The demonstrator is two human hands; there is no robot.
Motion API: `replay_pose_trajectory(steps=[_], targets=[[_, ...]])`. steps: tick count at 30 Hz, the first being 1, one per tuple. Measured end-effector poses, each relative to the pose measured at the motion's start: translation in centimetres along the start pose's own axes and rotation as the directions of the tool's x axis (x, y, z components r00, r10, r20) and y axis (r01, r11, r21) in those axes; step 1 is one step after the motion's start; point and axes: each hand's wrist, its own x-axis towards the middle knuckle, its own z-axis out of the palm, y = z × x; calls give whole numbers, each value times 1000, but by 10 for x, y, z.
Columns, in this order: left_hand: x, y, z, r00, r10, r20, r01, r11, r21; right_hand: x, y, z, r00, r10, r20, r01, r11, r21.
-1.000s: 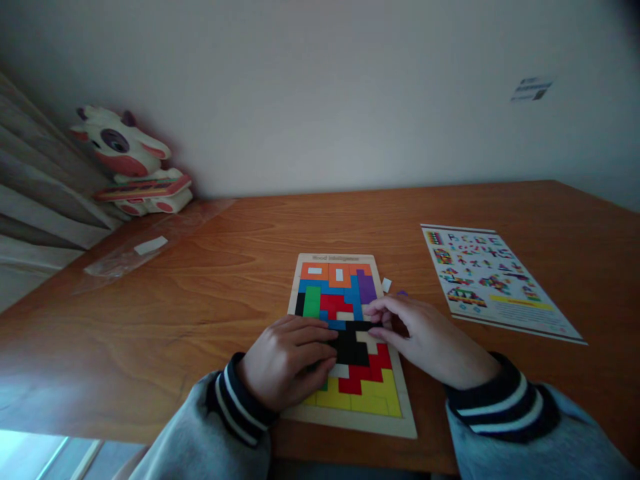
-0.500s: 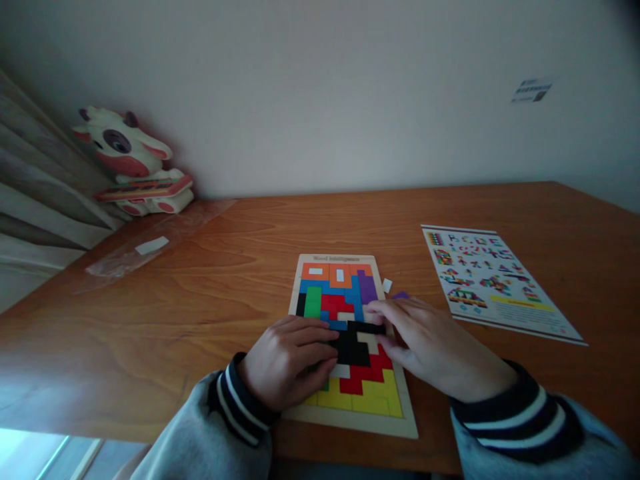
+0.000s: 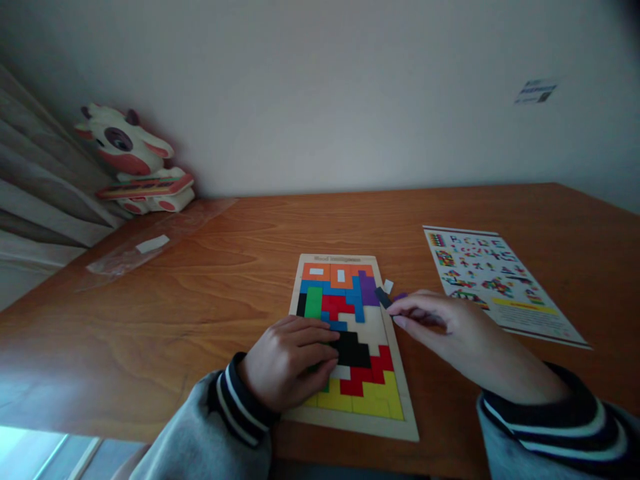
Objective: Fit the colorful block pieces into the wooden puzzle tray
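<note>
A wooden puzzle board (image 3: 409, 427) lies in front of me, partly filled with orange, blue, green, red, purple, black and yellow block pieces. Bare wood shows in its right middle part. My left hand (image 3: 290, 360) rests over the board's left side, fingers stretched out and hiding what is below; their tips touch or nearly touch a wide black block (image 3: 353, 350). Between thumb and fingertips, my right hand (image 3: 450, 327) pinches a narrow black puzzle piece (image 3: 383, 298), tilted above the board's right edge. A purple piece (image 3: 400, 296) lies just behind it, partly covered.
A small white piece (image 3: 389, 286) lies right of the board. Further right is a printed pattern sheet (image 3: 520, 303). Clear plastic wrapping (image 3: 117, 260) and a cow-shaped toy keyboard (image 3: 145, 190) are at the left, beside a curtain (image 3: 35, 193). The wall bounds the table (image 3: 240, 260) behind.
My right hand has lifted the narrow black piece off the board and moved right, turning it from lying flat to tilted. My left hand has stayed where it was.
</note>
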Motion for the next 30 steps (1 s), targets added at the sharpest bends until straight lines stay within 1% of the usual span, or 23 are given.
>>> replay_pose_trajectory(steps=[3,5,7,10,13,17,19,24,30], targets=[[2,1,-1,1000,6,-6,-6,1000,4,2,1,9,994,56,96,-62,997,55],[3,1,-1,1000,6,-7,-6,1000,7,3,0,14,988,59,145,-65,997,35],[3,1,-1,1000,5,-9,-5,1000,12,3,-2,16,985,35,171,-32,999,-17],[2,1,-1,1000,8,-13,-8,1000,14,1,-6,13,983,-35,182,54,994,-100],[0,0,0,1000,10,-15,-9,1000,5,0,-6,9,984,-90,151,113,982,-152],[0,-1,1,1000,3,-8,-3,1000,7,3,-1,12,989,-145,12,143,961,-235],[0,-1,0,1000,1,-7,-1,1000,9,5,2,17,986,-167,-27,151,941,-302],[0,0,-1,1000,-3,3,3,1000,5,6,3,26,982,-183,-43,153,912,-381],[1,-1,1,1000,2,-7,-1,1000,5,2,6,22,987,-162,-3,151,922,-357]])
